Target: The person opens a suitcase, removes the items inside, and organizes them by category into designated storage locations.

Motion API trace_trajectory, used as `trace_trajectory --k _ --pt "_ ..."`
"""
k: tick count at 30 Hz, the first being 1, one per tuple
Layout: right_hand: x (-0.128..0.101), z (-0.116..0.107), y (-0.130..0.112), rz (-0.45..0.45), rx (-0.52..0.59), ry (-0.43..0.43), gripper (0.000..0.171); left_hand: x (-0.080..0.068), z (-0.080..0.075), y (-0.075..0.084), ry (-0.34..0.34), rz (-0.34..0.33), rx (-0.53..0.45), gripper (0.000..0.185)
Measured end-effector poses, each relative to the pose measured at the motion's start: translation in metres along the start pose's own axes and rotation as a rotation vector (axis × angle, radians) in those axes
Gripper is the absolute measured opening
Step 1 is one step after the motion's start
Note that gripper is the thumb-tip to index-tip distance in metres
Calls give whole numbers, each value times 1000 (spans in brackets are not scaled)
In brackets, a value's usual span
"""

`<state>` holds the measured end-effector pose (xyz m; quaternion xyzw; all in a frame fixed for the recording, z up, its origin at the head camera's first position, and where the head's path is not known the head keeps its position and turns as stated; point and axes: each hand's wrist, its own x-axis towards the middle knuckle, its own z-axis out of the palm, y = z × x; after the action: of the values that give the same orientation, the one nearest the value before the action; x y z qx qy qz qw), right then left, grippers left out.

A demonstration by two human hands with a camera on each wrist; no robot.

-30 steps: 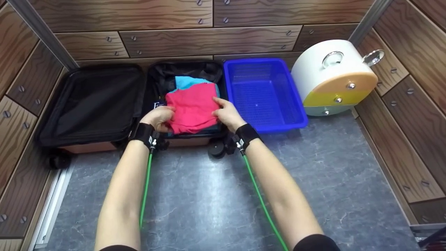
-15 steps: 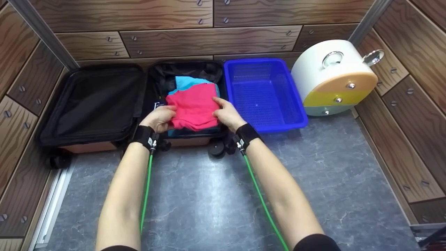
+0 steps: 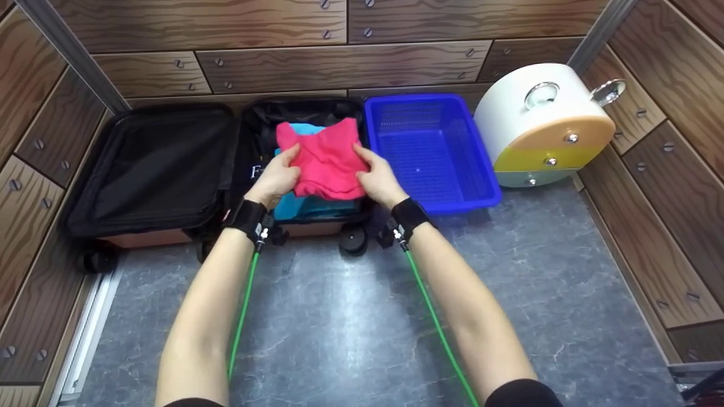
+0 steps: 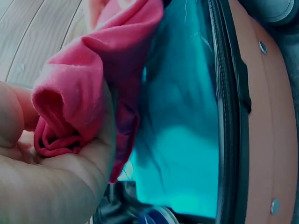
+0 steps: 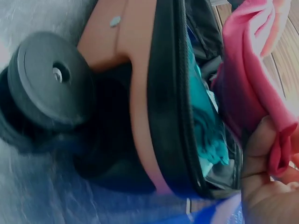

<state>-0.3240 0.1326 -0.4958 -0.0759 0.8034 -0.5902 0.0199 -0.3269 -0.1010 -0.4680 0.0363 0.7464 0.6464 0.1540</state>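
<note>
Just above the middle of the frame, a pink cloth [image 3: 331,164] hangs over blue cloth [image 3: 288,208] in the case [image 3: 317,228], left hand [image 3: 278,178] and right hand [image 3: 382,178] each pinching one side, thumbs on top.

Across the top and both sides of the frame, wood-patterned walls [image 3: 339,70]; at upper left, a metal post [image 3: 73,56]; at lower centre, grey veined floor [image 3: 305,339] with pale glare [image 3: 348,294].

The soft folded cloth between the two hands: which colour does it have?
The soft cloth is plain bright pinkish red; the head view shows it best.
</note>
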Motion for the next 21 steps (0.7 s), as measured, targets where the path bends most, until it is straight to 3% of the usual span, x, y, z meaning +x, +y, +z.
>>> trace_trajectory --k 9,21 --pt "-5 -39 1 -42 -49 60 69 7 33 15 -18 82 40 68" --pt "-25 -100 18 -105 -170 154 67 25 103 22 -69 166 59 72"
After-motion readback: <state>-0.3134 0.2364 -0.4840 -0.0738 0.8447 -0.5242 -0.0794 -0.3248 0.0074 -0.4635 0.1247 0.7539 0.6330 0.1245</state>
